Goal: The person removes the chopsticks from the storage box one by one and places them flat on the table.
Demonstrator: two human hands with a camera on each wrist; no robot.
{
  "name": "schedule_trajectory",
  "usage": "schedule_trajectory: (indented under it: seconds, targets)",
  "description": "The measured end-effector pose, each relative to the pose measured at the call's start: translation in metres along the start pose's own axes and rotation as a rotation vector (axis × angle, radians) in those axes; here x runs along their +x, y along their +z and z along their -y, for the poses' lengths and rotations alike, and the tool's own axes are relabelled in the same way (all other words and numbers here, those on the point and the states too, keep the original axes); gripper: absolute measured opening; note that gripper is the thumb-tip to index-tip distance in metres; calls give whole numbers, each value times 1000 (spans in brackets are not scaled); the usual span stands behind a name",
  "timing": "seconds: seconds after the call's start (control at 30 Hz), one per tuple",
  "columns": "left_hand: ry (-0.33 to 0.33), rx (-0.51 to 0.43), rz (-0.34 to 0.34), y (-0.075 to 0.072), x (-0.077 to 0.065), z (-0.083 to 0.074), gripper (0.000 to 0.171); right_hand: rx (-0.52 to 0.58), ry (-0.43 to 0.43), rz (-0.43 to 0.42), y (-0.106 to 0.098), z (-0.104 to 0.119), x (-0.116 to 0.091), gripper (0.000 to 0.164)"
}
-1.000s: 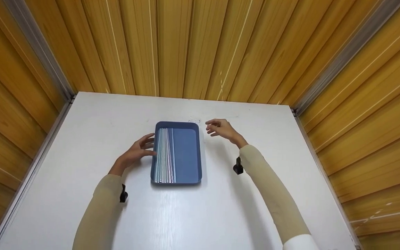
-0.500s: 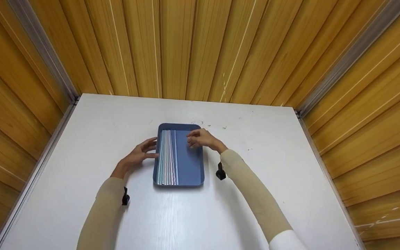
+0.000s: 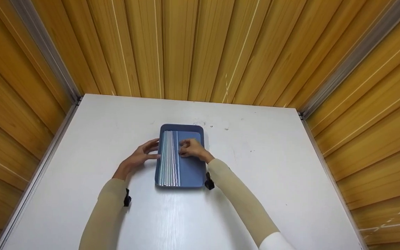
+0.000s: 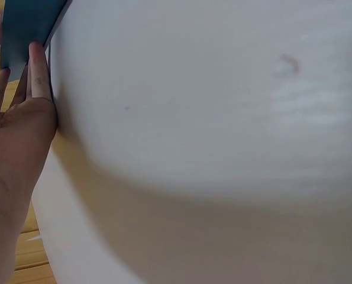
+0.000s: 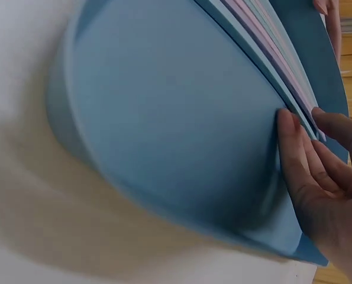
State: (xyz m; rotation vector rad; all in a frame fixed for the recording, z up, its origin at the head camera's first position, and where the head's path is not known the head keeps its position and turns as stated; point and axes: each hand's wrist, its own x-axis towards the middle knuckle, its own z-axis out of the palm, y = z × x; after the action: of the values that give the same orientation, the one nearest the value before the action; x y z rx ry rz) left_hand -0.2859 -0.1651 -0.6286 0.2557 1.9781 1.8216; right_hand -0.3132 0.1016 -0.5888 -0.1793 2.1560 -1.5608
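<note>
The right hand, fingers loosely bent, touches the rightmost of the pale straws, seemingly without gripping. The left hand rests straight-fingered against the blue tray's left wall, at frame centre on the white table.

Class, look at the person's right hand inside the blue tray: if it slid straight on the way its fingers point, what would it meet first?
The right hand points left across the blue tray; its fingertips are already at the row of pale straws, so it would likely meet the nearest straw first.
</note>
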Motion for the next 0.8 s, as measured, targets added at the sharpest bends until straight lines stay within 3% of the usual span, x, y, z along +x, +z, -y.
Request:
schedule_trajectory:
  seconds: [0.27, 0.57, 0.8]
  targets:
    - [20, -26, 14, 0, 2, -2, 81, -126, -50, -95, 7, 1, -1, 47]
    - [9, -20, 3, 1, -2, 0, 79, -152, -29, -91, 15, 6, -6, 49]
    - [16, -5, 1, 1, -1, 1, 78, -222, -30, -170, 20, 3, -6, 46]
